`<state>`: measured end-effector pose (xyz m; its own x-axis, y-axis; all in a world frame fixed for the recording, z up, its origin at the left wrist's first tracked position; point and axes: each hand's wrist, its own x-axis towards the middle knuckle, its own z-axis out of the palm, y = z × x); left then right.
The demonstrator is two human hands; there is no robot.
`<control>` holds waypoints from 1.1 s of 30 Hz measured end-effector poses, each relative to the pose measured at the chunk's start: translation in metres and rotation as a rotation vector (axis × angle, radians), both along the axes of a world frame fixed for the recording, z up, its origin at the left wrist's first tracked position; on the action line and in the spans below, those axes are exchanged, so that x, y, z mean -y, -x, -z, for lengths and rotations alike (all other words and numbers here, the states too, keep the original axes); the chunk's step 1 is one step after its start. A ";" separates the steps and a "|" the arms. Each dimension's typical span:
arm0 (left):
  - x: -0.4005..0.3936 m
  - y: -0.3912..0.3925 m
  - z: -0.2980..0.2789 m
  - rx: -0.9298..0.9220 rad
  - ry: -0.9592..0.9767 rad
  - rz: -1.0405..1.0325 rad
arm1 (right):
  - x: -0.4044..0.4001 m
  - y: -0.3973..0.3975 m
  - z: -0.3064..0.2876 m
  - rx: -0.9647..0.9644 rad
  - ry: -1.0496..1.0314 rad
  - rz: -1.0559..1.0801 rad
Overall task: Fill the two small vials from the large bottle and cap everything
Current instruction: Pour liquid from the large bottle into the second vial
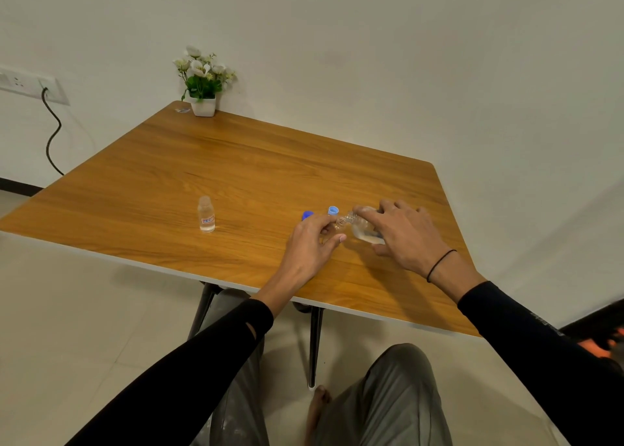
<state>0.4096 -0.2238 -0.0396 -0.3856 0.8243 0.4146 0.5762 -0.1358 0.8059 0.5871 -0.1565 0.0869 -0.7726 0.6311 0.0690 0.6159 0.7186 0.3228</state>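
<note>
My right hand (401, 234) grips the large clear bottle (363, 229), tipped over so its threaded neck points left. The neck meets a small vial (340, 224) that my left hand (310, 244) pinches between thumb and fingers; most of that vial is hidden. A little liquid lies in the large bottle's low side. A second small vial (206, 214) with a red-and-white label stands upright and uncapped at the left, holding clear liquid. Behind my hands on the wooden table (236, 162) lie a dark blue cap (307, 215) and a light blue cap (333, 210).
A white pot of artificial flowers (202, 84) stands at the table's far corner, a small clear scrap beside it. A wall socket with a black cable (50, 131) is at the left. The near table edge runs just under my forearms.
</note>
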 end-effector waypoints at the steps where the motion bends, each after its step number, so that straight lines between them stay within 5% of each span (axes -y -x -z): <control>1: 0.000 0.000 0.000 0.002 0.001 -0.001 | 0.000 0.000 0.000 0.003 -0.003 -0.001; 33: 0.001 -0.001 -0.001 -0.008 0.004 -0.002 | 0.002 0.002 -0.006 0.039 -0.031 -0.009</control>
<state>0.4105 -0.2245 -0.0386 -0.3842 0.8249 0.4147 0.5829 -0.1316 0.8018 0.5847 -0.1583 0.0928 -0.7807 0.6222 0.0581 0.5960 0.7133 0.3688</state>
